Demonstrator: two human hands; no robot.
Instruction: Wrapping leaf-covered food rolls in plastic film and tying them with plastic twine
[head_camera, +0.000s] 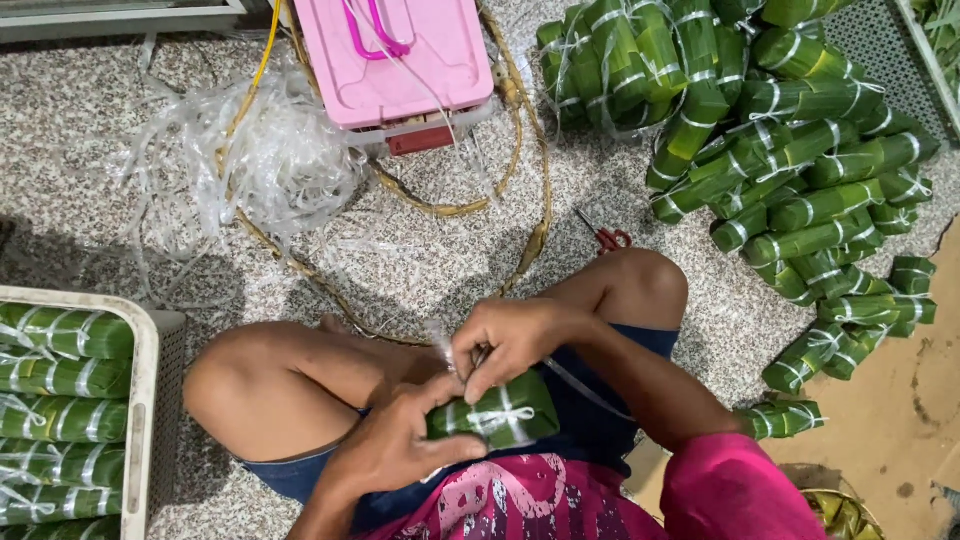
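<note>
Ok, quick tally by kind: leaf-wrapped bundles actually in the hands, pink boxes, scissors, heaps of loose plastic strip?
Green leaf-wrapped bundle, in the grip of left hand and right hand: 1
Pink plastic box: 1
Red-handled scissors: 1
Heap of clear plastic strip: 1
Total: 4

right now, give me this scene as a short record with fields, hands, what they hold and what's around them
left hand: cups a green leaf-wrapped bundle from below
right hand: pinches pale plastic strip at the bundle's top
posture: seated on speckled floor, knees bent
right side: pile of tied green bundles
left side: white crate holding more bundles
ahead: pink box, loose heap of clear strips, red-handled scissors
</note>
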